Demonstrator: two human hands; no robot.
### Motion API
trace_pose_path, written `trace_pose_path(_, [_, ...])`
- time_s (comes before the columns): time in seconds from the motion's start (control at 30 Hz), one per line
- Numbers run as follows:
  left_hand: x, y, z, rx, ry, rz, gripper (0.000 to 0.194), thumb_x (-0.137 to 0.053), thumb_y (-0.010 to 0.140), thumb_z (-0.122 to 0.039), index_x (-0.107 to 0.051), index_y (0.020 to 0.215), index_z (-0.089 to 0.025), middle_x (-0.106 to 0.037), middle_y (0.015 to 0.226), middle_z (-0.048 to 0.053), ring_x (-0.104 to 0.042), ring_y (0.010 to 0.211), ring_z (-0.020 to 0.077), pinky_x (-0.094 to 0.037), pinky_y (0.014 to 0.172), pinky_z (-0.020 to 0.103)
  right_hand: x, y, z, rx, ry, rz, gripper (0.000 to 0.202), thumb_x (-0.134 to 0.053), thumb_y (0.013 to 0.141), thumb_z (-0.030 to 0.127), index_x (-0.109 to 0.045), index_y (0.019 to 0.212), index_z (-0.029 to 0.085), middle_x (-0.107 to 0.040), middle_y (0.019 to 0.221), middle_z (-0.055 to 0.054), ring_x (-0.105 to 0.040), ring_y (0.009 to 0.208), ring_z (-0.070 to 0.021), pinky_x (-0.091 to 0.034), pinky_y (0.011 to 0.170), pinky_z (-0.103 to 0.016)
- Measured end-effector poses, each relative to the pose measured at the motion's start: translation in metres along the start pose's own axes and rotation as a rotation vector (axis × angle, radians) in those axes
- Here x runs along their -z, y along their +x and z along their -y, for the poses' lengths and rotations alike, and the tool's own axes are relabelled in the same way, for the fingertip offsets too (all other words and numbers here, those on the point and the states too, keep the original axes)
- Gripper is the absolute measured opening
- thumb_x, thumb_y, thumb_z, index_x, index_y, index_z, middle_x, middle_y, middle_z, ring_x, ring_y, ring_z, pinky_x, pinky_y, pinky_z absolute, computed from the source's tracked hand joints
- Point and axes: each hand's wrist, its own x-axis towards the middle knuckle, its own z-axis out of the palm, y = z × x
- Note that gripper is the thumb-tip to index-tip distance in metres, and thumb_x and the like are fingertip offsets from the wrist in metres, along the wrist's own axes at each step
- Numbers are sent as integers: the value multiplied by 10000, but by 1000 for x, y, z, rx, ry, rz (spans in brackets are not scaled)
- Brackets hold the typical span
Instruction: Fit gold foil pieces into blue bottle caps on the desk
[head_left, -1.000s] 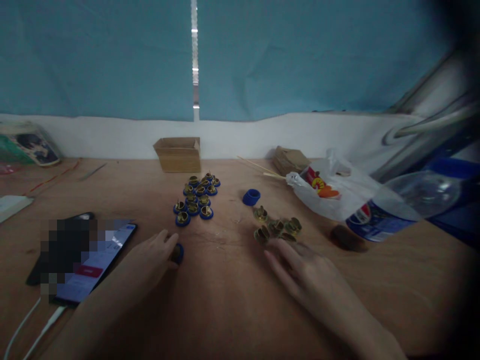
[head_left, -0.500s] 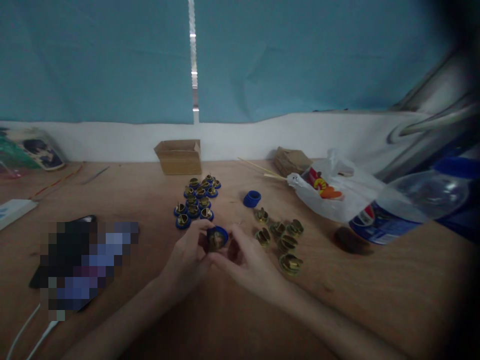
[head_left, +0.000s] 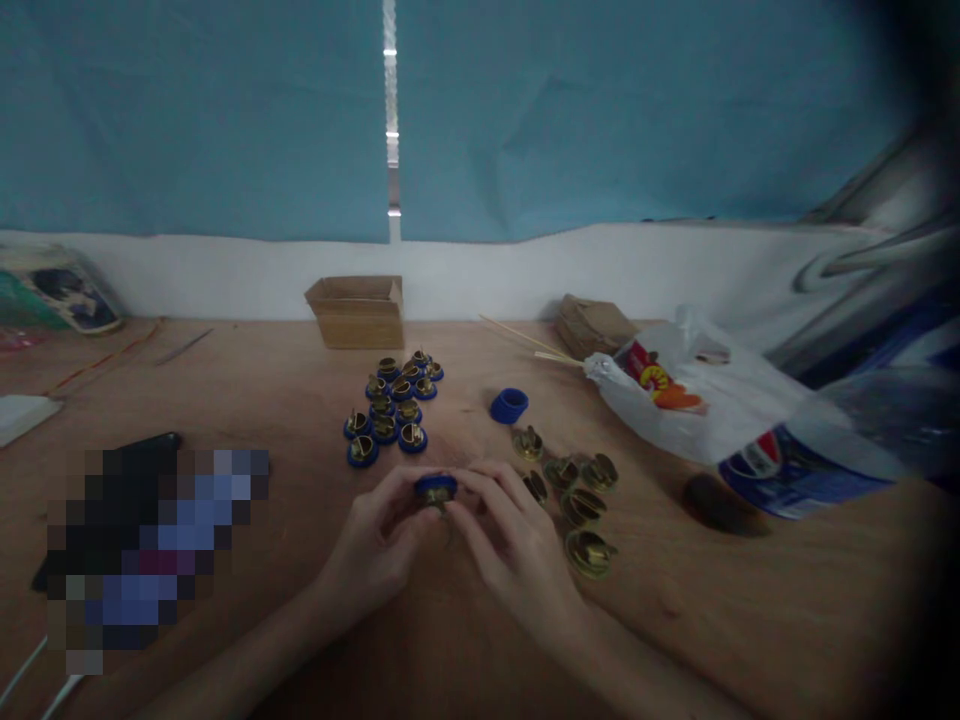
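Note:
Between both hands, above the wooden table (head_left: 300,400), is a brass-coloured metal piece with a blue ring (head_left: 436,488) around its top. My left hand (head_left: 379,535) grips its left side with fingers and thumb. On the right side, the fingers and thumb of my right hand (head_left: 510,545) press on the same piece. Beyond my left hand stands a group of several brass pieces with blue rings (head_left: 385,428). A short stack of loose blue rings (head_left: 509,404) lies farther right. Several brass pieces without rings (head_left: 583,507) are spread beside my right hand.
An open cardboard box (head_left: 360,318) stands against the wall. At right are a plastic bag (head_left: 697,430) with snack wrappers, a brown package (head_left: 594,325) and a drink bottle (head_left: 806,470). A blurred-out device (head_left: 180,550) with cables lies at left.
Both hands have tilted the ringed piece, so its blue ring now shows edge-on at the top. My right fingers have closed over its far side. The view has shifted slightly.

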Motion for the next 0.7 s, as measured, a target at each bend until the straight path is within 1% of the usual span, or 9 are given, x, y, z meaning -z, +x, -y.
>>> trace_pose_path(0.1, [-2,-2,4,15,12,-33,183,-555,888,-122,-592,1050,-197,-680,1050,62,-657,991,175,-525,901,297,-3,-3,-2,6,-2,-67,209,-537,894,132,-626,1060,222,-617,974,-73,-626,871,-209,-566,751,-364])
trace_pose_path(0.2, [-4,-4,7,32,-21,-51,152,-568,885,-132,-589,1022,-194,-679,1009,55,-657,983,177,-526,890,300,-6,-4,-3,-4,17,-98,145,-561,882,125,-651,960,208,-633,933,-63,-638,828,-197,-571,726,-342])
trace_pose_path(0.37, [-9,-7,9,50,-47,-59,161,-565,882,-123,-582,1027,-191,-686,1031,65,-653,993,183,-522,878,302,-8,-6,-3,-27,18,-101,155,-568,871,110,-649,963,206,-647,941,-62,-646,829,-196,-566,745,-341])
trace_pose_path(0.53, [-12,-7,8,92,-60,-82,141,-567,883,-133,-578,1010,-194,-693,1023,55,-656,988,172,-511,880,285,-9,-7,-3,-43,11,-112,153,-555,874,90,-657,864,202,-654,870,-47,-639,803,-185,-550,734,-315])
trace_pose_path(0.6, [-12,-7,10,95,-61,-93,122,-574,880,-142,-574,989,-195,-689,981,40,-656,958,165,-510,861,278,-8,-6,-3,-48,16,-96,145,-557,875,93,-659,875,196,-653,876,-46,-638,793,-180,-546,731,-308])
trace_pose_path(0.7, [-11,-7,12,95,-36,-101,109,-588,870,-148,-568,968,-193,-670,924,21,-650,896,155,-510,818,268,-8,-5,-3,-58,29,-45,146,-564,870,98,-647,954,186,-640,940,-57,-632,797,-180,-542,717,-305])
